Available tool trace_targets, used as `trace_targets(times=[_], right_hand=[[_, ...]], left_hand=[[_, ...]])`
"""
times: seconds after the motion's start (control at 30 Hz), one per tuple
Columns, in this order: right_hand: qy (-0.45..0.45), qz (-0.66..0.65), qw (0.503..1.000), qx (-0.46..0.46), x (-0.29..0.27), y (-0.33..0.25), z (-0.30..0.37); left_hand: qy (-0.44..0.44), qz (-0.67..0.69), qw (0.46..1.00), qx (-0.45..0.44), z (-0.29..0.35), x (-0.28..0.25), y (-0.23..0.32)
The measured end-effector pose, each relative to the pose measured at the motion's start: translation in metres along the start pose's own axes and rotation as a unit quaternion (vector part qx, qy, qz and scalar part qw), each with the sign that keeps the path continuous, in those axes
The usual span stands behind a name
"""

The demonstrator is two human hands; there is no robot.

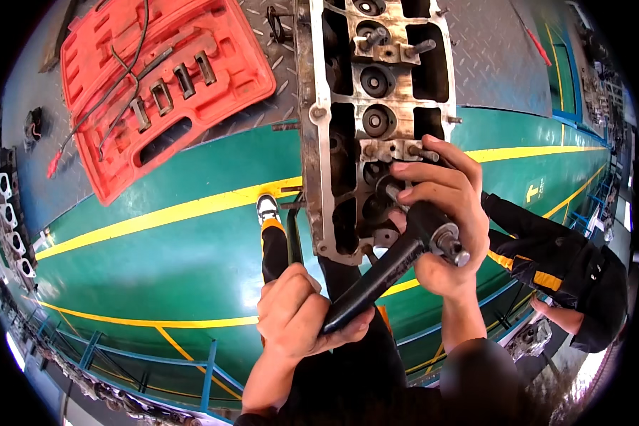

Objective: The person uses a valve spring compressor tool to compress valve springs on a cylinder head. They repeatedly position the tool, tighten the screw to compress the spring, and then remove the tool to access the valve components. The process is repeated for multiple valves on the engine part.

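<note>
My left hand [290, 309] is wrapped round the lower end of a black valve spring compressor [380, 284], a clamp-like tool with a thick bar. My right hand [454, 206] grips its upper end, where a metal screw end sticks out. The fingers there reach over the near end of a metal cylinder head [321, 156], close to its valve bores and a stud. A dark bar [294, 238] runs from my left fist up to the head's left side; I cannot tell how it joins the tool. The tool's working tip is hidden behind my right fingers.
A red tool case [245, 92] with several metal sleeve adapters [183, 82] and dark cables lies on the metal-plated bench [490, 64] at the left. A co-worker [589, 284] in dark clothes is at the right. Blue rails [209, 373] and engine parts [11, 213] line the edges.
</note>
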State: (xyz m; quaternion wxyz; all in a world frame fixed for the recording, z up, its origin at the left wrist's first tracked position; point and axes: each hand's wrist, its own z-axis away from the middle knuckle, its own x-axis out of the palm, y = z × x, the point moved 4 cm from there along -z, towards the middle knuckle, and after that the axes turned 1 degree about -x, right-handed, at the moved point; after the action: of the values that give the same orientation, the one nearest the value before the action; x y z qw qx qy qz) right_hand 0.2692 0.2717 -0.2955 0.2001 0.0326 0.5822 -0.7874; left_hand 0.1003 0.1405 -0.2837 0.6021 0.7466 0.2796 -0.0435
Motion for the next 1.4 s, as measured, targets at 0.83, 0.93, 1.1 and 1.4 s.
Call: trace_targets(times=[0.83, 0.93, 1.1, 1.4], right_hand=[[-0.022, 0.080, 0.996, -0.032, -0.015, -0.028, -0.031], [-0.024, 0.084, 0.995, -0.038, -0.011, -0.030, -0.044], [-0.038, 0.084, 0.994, -0.050, -0.008, -0.028, -0.049], [-0.040, 0.096, 0.993, -0.056, -0.014, -0.045, -0.065]], left_hand=[[-0.062, 0.040, 0.997, 0.037, -0.028, -0.018, -0.017], [-0.065, 0.035, 0.997, 0.038, -0.032, -0.017, -0.016], [-0.071, 0.015, 0.997, 0.038, -0.033, -0.019, -0.018], [-0.122, 0.007, 0.991, 0.051, -0.048, -0.025, -0.023]])
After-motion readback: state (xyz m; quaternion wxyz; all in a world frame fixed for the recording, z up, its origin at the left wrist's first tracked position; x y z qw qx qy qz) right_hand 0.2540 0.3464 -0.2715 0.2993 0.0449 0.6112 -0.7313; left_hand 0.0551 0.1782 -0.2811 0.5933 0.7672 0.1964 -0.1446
